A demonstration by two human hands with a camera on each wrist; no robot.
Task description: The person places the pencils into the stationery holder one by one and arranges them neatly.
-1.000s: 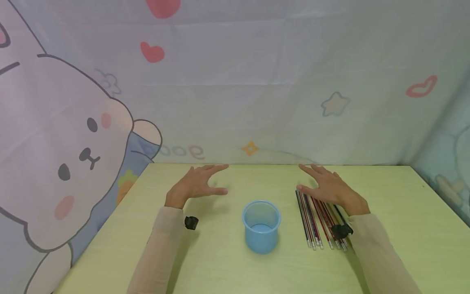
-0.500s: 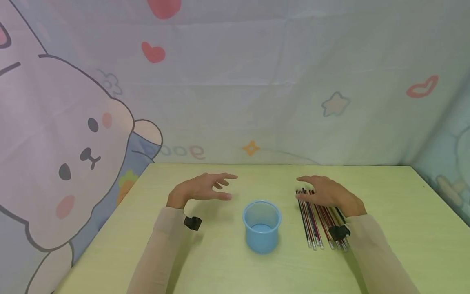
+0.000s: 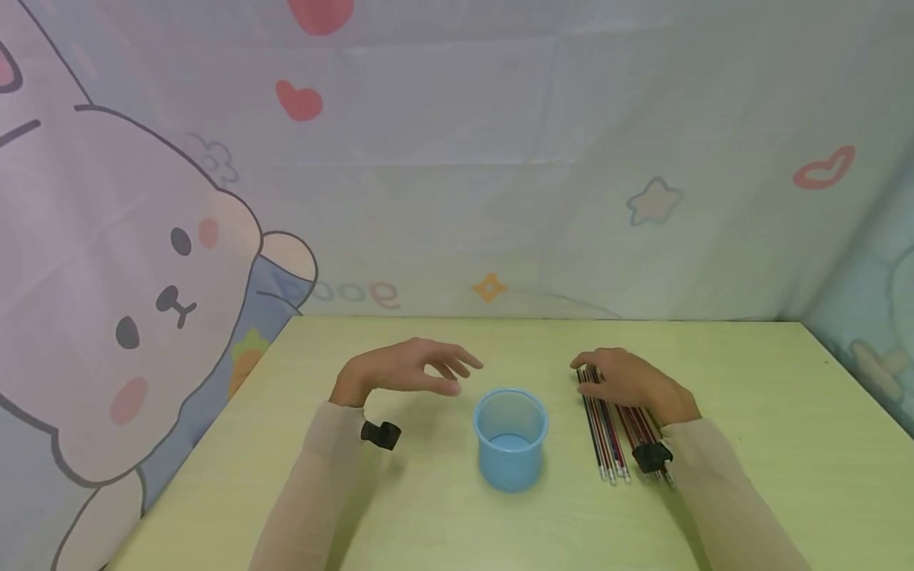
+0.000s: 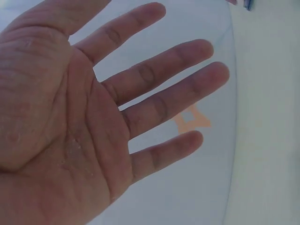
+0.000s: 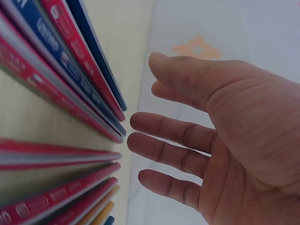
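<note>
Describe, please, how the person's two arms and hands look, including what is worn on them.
The left sleeve and right sleeve are long, plain and pale beige. The left hand and right hand are bare, with no gloves or rings visible. Near each sleeve's end sits a small, blocky device: a left black device and a right black device. No cables show.

Yellowish table [image 3: 443, 519], pale backdrop [image 3: 457, 159] with 1 orange sparkle [image 3: 481, 288]
</note>
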